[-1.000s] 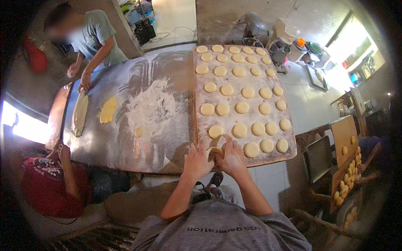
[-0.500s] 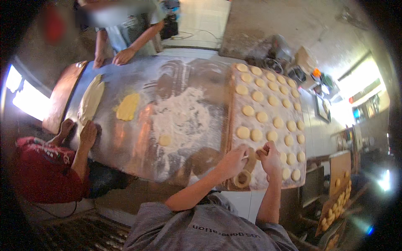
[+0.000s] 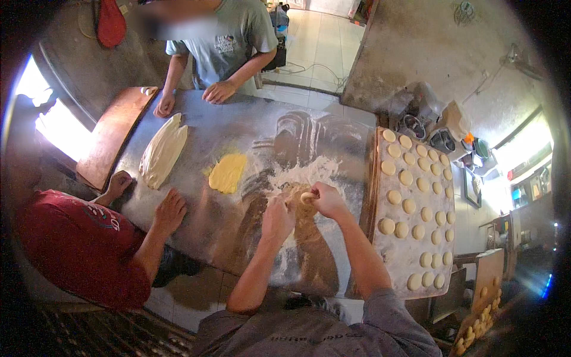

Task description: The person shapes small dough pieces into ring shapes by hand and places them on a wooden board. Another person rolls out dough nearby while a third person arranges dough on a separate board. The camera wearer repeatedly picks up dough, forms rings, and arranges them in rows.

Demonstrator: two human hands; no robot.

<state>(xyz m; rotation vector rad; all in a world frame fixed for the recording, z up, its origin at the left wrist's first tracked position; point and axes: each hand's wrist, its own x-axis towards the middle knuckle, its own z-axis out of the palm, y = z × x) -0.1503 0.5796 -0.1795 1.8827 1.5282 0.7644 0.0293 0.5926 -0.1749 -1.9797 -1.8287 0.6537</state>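
Note:
Over the floured middle of the metal table, my right hand [image 3: 328,200] pinches a small round of pale dough [image 3: 307,197] between thumb and fingers. Close beside it on the left, my left hand [image 3: 278,219] has its fingers curled closed; what they hold, if anything, is hidden. White flour [image 3: 309,171] is spread beyond and around both hands. To my right lies a wooden board [image 3: 394,253] dusted with flour, bearing several rows of dough rounds [image 3: 418,231]. A yellow, soft-looking slab [image 3: 228,173] sits on the table left of my hands.
A long pale dough sheet [image 3: 163,152] lies farther left. A co-worker in red [image 3: 89,250] sits at the left, hands by the table edge; another in grey-green [image 3: 229,47] stands across, hands on the far edge. A bare wooden board [image 3: 116,134] rests at the left end.
Both my hands have moved left from the dough board to the floured table. The round that lay on the flour no longer shows there. The left co-worker's hands have come off the dough sheet.

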